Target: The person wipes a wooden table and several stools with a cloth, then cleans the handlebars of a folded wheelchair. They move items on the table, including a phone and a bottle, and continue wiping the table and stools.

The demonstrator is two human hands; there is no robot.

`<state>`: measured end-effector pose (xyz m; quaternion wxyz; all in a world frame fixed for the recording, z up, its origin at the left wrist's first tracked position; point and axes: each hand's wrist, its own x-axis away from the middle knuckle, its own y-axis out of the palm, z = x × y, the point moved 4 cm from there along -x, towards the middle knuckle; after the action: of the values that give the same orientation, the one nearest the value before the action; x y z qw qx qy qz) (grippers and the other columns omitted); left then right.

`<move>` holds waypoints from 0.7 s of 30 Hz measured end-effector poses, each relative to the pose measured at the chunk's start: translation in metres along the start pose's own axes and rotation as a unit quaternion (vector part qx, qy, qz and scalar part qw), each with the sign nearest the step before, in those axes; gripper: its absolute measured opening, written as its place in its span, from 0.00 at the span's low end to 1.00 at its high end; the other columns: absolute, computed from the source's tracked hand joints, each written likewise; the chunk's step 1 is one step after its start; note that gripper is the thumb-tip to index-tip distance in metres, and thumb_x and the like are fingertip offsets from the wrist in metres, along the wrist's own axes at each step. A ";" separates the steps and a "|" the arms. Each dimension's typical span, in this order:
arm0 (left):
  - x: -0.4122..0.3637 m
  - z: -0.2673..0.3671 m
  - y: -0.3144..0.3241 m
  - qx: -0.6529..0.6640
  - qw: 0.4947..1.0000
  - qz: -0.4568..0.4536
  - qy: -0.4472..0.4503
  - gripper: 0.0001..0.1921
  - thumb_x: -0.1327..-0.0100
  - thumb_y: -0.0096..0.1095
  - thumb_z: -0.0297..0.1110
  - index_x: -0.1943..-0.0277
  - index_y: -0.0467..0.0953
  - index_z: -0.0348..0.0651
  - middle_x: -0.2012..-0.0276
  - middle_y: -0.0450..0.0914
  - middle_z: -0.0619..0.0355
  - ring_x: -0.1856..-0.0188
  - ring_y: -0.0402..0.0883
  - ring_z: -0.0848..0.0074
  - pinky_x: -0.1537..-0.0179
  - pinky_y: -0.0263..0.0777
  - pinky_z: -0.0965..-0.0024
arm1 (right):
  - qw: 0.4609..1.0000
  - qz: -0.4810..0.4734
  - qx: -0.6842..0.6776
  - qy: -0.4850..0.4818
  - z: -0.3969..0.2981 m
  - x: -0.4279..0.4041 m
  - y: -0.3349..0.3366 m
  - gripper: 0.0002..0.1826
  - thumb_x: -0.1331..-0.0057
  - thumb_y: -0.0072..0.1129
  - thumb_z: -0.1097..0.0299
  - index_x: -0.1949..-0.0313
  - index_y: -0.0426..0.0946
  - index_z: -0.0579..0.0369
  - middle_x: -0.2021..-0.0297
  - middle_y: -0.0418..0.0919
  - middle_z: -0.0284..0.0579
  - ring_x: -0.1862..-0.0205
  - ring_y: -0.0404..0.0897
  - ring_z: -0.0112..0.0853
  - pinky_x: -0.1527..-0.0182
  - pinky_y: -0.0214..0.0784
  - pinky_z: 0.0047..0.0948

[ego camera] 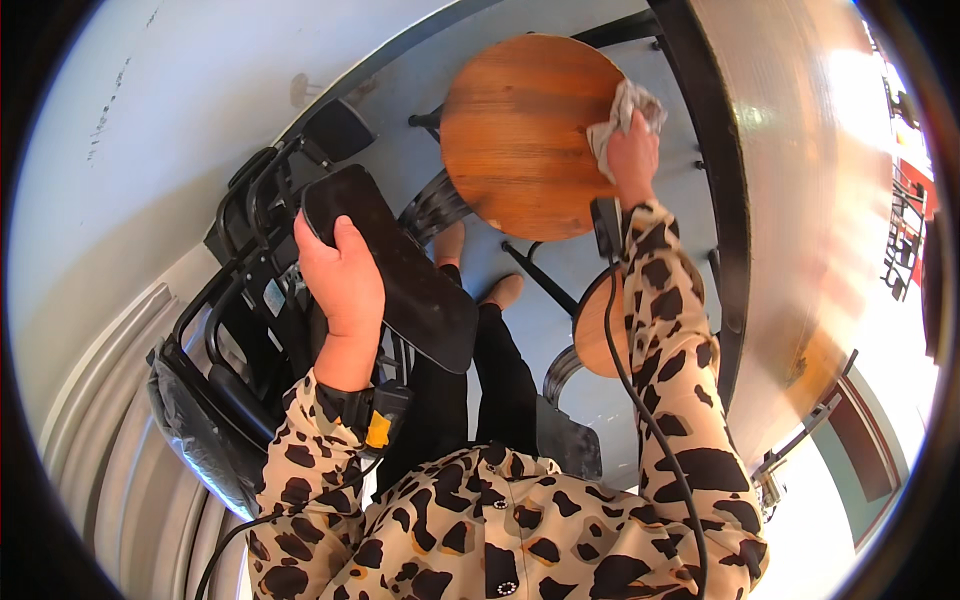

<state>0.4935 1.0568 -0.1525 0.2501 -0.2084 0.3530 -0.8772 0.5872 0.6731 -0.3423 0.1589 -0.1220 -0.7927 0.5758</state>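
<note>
My left hand (343, 270) grips the upper end of a dark, flat panel (397, 270), which looks like a chair's backrest, with thumb and fingers around its edge. Farther out on the right, my right hand (634, 154) holds a crumpled pale cloth (626, 112) against the right edge of a round wooden stool seat (525, 139). Part of the cloth hangs over the rim. Under my right forearm a second round wooden seat (600, 322) is partly hidden. Black devices with cables are strapped at both wrists.
Black metal frames with tubular arms (240, 300) crowd the left side by the pale wall (172, 97). Ridged pipes or mouldings (112, 375) run at lower left. A long, glossy table or counter top (780, 150) with a dark edge stands at right. My feet are on the grey floor (480, 262).
</note>
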 end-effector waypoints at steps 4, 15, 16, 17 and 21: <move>0.000 0.000 0.000 0.008 1.000 0.006 0.001 0.21 0.34 0.53 0.27 0.39 0.65 0.29 0.51 0.81 0.42 0.51 0.81 0.58 0.45 0.71 0.64 | 0.987 -0.062 0.005 -0.148 -0.087 -0.038 0.026 0.24 0.37 0.48 0.63 0.39 0.70 0.39 0.56 0.77 0.58 0.54 0.76 0.54 0.51 0.69 0.50; -0.003 -0.009 -0.001 0.038 0.999 0.003 0.016 0.20 0.35 0.53 0.26 0.41 0.67 0.29 0.55 0.82 0.42 0.54 0.82 0.56 0.47 0.72 0.62 | 0.778 -0.333 0.076 -0.527 -0.094 0.180 0.015 0.19 0.42 0.56 0.68 0.52 0.80 0.31 0.52 0.72 0.47 0.48 0.74 0.44 0.53 0.69 0.43; -0.003 -0.009 -0.001 0.043 0.999 0.003 0.016 0.20 0.35 0.53 0.26 0.41 0.67 0.29 0.56 0.82 0.42 0.54 0.82 0.56 0.48 0.72 0.62 | 0.811 -0.363 0.044 -0.457 -0.081 0.175 0.008 0.20 0.43 0.56 0.68 0.51 0.80 0.33 0.52 0.73 0.47 0.49 0.75 0.45 0.52 0.69 0.44; -0.004 -0.010 -0.001 0.042 0.999 0.010 0.017 0.20 0.34 0.53 0.27 0.41 0.67 0.29 0.56 0.82 0.42 0.54 0.82 0.55 0.47 0.71 0.62 | 0.834 -0.391 0.014 -0.388 -0.071 0.169 0.003 0.20 0.43 0.56 0.69 0.50 0.80 0.36 0.52 0.74 0.48 0.51 0.76 0.46 0.51 0.70 0.44; -0.005 -0.014 0.001 0.061 0.998 0.015 0.014 0.21 0.29 0.50 0.38 0.43 0.68 0.28 0.54 0.81 0.41 0.53 0.80 0.55 0.48 0.70 0.62 | 0.839 -0.433 -0.274 -0.183 -0.102 0.157 -0.009 0.25 0.44 0.55 0.69 0.45 0.77 0.46 0.54 0.79 0.47 0.55 0.79 0.42 0.47 0.69 0.38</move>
<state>0.4906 1.0666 -0.1631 0.2707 -0.1751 0.3054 -0.8960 0.4831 0.8186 -0.2866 0.2042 0.3030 -0.9046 0.2196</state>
